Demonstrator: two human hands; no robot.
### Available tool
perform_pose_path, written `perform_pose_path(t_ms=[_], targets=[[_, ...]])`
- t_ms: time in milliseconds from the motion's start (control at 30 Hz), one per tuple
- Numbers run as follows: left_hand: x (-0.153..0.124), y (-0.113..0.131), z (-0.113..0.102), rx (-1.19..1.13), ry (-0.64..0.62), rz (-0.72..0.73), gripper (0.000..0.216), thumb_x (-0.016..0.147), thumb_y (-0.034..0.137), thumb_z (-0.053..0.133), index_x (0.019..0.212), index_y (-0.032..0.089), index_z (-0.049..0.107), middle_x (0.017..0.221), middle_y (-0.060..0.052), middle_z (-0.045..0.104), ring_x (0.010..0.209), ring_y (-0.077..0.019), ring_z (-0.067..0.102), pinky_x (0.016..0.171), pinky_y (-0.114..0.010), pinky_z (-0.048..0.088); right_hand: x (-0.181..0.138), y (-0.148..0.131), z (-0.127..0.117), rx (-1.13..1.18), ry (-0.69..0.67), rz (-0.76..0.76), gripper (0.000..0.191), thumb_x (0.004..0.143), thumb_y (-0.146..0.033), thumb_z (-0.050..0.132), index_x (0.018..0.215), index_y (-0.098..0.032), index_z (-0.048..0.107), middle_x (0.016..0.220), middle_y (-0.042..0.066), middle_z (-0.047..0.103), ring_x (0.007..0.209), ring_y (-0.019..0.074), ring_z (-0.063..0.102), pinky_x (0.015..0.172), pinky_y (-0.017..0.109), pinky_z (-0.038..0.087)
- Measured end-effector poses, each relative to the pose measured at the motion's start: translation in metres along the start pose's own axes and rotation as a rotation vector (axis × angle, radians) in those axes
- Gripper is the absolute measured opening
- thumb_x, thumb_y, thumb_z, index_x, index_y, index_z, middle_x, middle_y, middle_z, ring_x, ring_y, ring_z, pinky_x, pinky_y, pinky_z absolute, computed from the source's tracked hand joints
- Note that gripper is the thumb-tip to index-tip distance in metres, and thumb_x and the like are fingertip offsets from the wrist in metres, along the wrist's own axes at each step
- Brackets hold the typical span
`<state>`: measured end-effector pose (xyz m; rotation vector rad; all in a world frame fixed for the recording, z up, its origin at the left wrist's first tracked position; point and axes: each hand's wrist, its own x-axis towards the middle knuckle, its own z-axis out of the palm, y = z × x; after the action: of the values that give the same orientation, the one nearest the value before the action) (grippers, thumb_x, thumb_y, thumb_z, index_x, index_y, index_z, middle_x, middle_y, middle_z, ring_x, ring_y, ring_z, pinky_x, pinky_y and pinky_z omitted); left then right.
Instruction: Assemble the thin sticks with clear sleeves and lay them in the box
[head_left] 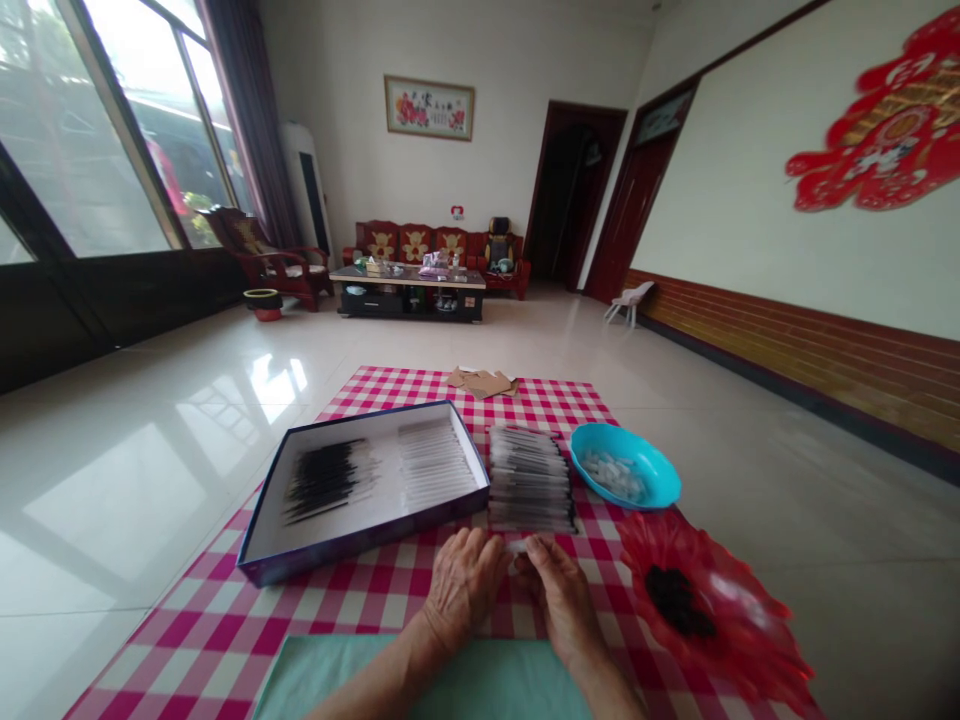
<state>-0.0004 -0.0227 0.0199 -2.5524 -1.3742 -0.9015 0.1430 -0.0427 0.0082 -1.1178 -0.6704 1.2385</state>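
My left hand (465,590) and my right hand (562,600) meet over a pink checked cloth (405,390), pinching a small clear plastic piece (517,547) between their fingertips. Just beyond my fingers lies a neat stack of pens (529,480) with dark tips. To the left, a blue-rimmed white box lid (360,540) holds a row of black-tipped pens (326,480) and a row of clear tubes (435,460). Right of the stack, a turquoise bowl (600,438) holds several small clear pieces (613,476).
A red flower-shaped dish (712,620) with dark contents lies right of my right hand. A green mat (420,680) lies under my forearms. Flattened cardboard pieces (480,382) sit on the cloth's far edge. A glossy tiled floor surrounds the cloth, with a sofa and low table (409,290) beyond.
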Motion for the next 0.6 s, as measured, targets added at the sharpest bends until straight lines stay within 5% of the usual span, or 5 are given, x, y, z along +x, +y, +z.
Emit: perform_pose_path(t_ms=[333, 500, 600], targets=[[0.000, -0.005, -0.004, -0.147, -0.186, -0.036, 0.028, 0.093, 0.027, 0.038, 0.072, 0.019, 0.056, 0.067, -0.002, 0.058, 0.061, -0.0140, 0.051, 0.056, -0.026, 0.029, 0.006, 0.006, -0.004, -0.050, -0.039, -0.046, 0.018, 0.070, -0.039, 0.072, 0.076, -0.022, 0.069, 0.072, -0.001, 0.067, 0.069, 0.0156, 0.060, 0.067, 0.026, 0.047], [0.009, -0.004, -0.015, -0.513, -0.350, -0.261, 0.038, 0.090, 0.037, 0.040, 0.061, 0.017, 0.055, 0.051, 0.004, 0.040, 0.047, -0.0089, 0.037, 0.050, -0.025, 0.020, 0.002, -0.007, -0.005, -0.133, -0.152, -0.093, 0.018, 0.076, -0.039, 0.067, 0.075, -0.021, 0.067, 0.071, -0.002, 0.064, 0.069, 0.0145, 0.057, 0.068, 0.025, 0.046], [0.014, -0.008, -0.019, -0.927, -0.570, -0.434, 0.045, 0.085, 0.051, 0.042, 0.060, 0.016, 0.054, 0.048, 0.007, 0.028, 0.044, -0.0071, 0.027, 0.046, -0.023, 0.018, 0.000, -0.017, -0.007, -0.222, -0.224, -0.135, 0.020, 0.079, -0.039, 0.063, 0.074, -0.020, 0.067, 0.069, -0.002, 0.062, 0.067, 0.0141, 0.056, 0.066, 0.024, 0.044]])
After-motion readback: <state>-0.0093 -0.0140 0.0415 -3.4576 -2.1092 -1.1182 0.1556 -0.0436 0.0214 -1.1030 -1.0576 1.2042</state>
